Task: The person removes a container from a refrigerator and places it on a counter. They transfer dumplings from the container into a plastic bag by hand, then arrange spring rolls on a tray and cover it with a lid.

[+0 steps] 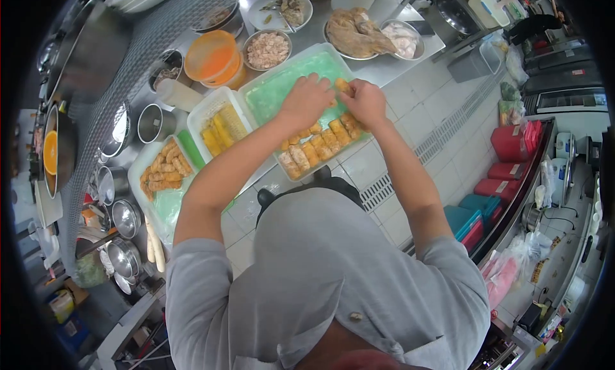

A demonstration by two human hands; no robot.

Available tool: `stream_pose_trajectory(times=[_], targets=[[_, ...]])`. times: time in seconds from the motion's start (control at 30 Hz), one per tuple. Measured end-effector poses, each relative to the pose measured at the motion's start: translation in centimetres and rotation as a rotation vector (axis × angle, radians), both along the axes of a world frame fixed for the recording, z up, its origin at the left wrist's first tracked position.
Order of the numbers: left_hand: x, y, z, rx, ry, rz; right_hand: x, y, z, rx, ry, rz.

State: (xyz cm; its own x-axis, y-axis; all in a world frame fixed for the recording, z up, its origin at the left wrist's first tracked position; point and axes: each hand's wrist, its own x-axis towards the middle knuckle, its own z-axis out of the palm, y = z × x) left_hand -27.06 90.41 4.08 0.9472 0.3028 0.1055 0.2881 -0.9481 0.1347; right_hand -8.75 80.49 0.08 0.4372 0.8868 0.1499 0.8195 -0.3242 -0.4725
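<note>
Resting in the white rectangular plastic tray with green liner (272, 91), rows of golden-brown fried rolls (314, 146) are seen. One small golden roll (343, 85) is pinched between the curled fingers of the left hand (306, 101) and the right hand (365, 102), above the tray's middle.

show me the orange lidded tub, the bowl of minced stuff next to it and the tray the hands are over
orange lidded tub (211, 55): head view, middle of its lid
bowl of minced filling (268, 50): head view, on the filling
white tray with green liner (272, 95): head view, bare green liner left of the left hand (306, 101)
</note>
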Motion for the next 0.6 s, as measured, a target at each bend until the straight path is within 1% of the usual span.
stream_pose_trajectory(times=[0.07,0.17,0.27,0.37,0.43,0.47,0.5,0.53,0.57,0.6], targets=[[1.6,-0.5,-1.5,-0.035,0.068,-0.041,0.1,0.4,-0.6,0.011,-0.027,0.033],[1.7,0.5,-2.6,-0.272,0.245,0.003,0.2,0.4,0.1,-0.164,-0.03,0.139],[1.2,1.4,-3.4,-0.486,-0.017,0.174,0.5,0.2,0.3,-0.103,0.1,0.126],[1.1,2.5,-3.9,-0.63,-0.078,0.241,0.4,0.5,0.1,-0.238,-0.024,0.216],[0.9,2.7,-4.0,-0.635,-0.127,0.246,0.8,0.5,-0.4,-0.244,-0.037,0.233],[0.2,2.9,-4.6,-0.551,-0.193,0.242,0.9,0.8,-1.2,-0.226,-0.021,0.231],[-0.8,2.2,-4.1,-0.426,-0.293,0.299,0.6,0.9,-0.4,-0.242,-0.028,0.251],[-1.5,2.2,-3.7,-0.377,-0.185,0.323,1.2,1.1,-2.1,-0.159,-0.041,0.274],[-1.8,2.4,-3.1,-0.474,-0.02,0.36,0.7,1.0,-2.1,-0.056,-0.024,0.213],[-2.1,1.9,-2.1,-0.497,0.027,0.375,-0.7,0.8,-0.7,-0.071,0.023,0.149]])
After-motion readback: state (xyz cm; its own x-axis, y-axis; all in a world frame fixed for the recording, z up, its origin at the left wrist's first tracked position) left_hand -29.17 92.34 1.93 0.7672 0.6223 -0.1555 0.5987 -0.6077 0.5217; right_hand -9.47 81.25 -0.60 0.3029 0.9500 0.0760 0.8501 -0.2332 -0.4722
